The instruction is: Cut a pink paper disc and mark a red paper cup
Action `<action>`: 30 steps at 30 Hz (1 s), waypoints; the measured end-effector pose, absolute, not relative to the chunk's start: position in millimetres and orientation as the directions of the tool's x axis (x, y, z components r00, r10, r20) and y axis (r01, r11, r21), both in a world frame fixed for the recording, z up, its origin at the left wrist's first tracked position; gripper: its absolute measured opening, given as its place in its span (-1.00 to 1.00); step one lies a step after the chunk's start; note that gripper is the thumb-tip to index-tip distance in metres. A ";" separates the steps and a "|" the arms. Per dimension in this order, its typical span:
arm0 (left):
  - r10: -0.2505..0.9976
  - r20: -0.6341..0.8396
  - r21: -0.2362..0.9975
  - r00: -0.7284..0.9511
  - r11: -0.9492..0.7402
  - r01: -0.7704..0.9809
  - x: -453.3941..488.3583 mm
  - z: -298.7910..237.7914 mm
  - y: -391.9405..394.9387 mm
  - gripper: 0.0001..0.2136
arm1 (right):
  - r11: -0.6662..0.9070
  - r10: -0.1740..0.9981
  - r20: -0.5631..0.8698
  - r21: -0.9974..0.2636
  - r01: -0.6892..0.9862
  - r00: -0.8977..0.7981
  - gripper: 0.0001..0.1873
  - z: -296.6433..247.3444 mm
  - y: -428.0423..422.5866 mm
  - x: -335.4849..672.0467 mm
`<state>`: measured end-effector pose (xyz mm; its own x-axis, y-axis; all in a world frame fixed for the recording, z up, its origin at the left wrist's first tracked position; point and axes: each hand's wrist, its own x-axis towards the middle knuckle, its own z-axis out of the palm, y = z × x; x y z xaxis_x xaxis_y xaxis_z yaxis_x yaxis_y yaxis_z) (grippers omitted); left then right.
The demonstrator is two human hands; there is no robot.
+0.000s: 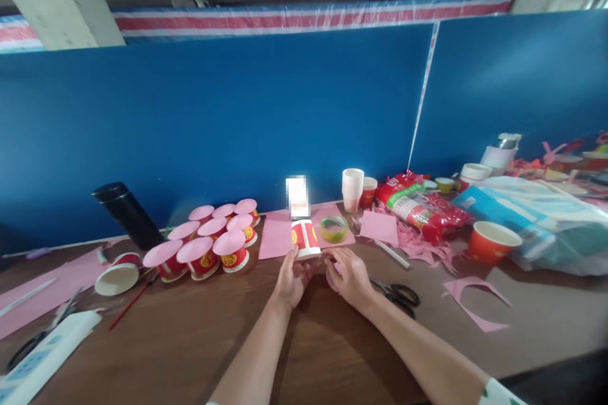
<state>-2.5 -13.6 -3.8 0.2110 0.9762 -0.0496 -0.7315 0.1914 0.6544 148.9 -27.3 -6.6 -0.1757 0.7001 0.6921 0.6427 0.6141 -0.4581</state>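
A red and white paper cup (305,239) with gold print is in my left hand (289,281), its rim facing down toward me. My right hand (352,273) is close beside the cup's rim, fingers bent, holding a pink paper piece (334,280) that my fingers partly cover. A roll of tape (334,229) lies on pink paper sheets (275,234) just beyond my hands. Black-handled scissors (399,294) rest by my right wrist. On the left stand several upturned cups (231,250) topped with pink paper discs.
A tipped cup (117,278), a black bottle (128,215), a red pencil (130,302) and another pair of scissors (42,332) lie left. Rightward are stacked white cups (352,190), a red plastic package (422,205), pink scraps (475,304), an orange cup (492,243) and a plastic bag (555,221).
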 end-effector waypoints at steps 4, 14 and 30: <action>0.978 -0.030 0.661 0.207 0.175 -0.730 -1.5 -2.7 -14.7 -0.73 | 0.605 0.709 0.689 -0.487 0.629 -0.148 -0.84 -6.8 -26.8 148.5; 0.959 0.035 0.687 0.282 0.182 -0.704 1.6 -1.1 -17.9 -0.69 | 0.561 0.744 0.661 -0.539 0.628 -0.098 -0.85 -8.7 -23.5 151.3; 0.980 -0.017 0.692 0.200 0.156 -0.705 1.2 0.7 -17.1 -0.83 | 0.559 0.764 0.630 -0.539 0.630 -0.140 -0.81 0.1 -26.8 149.7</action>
